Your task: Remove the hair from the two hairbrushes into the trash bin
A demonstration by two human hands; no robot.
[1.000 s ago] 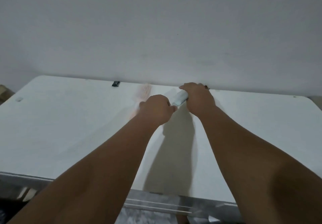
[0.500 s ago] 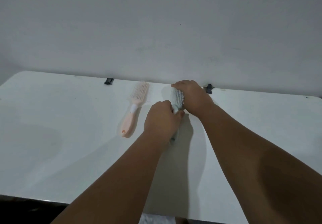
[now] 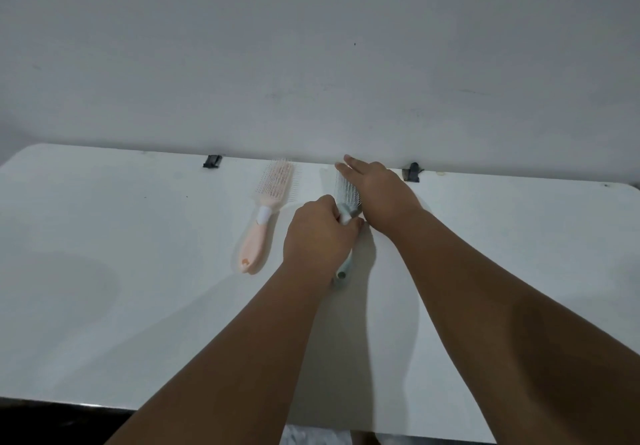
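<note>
Pale green plastic hairbrush (image 3: pixel 347 198) sits bristles-up near the far edge of the white table (image 3: pixel 138 271), by the wall. Left hand (image 3: pixel 318 237) is curled round its handle. Right hand (image 3: pixel 379 191) lies across the bristle head, visible fingers (image 3: pixel 347 165) straight. Thumb is hidden, so I can't tell if any hair is pinched. Suggest keeping the handle pinned and raking from the bristle roots upward. Pink plastic hairbrush (image 3: pixel 266 216) lies just left, nobody touching it. Bin out of view.

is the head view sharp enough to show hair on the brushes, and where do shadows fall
Head view: dim, even light, no glare; pink brush sharp, hair in its bristles too fine to tell; soft arm shadow on table beside the left hand gripping the green brush.
</note>
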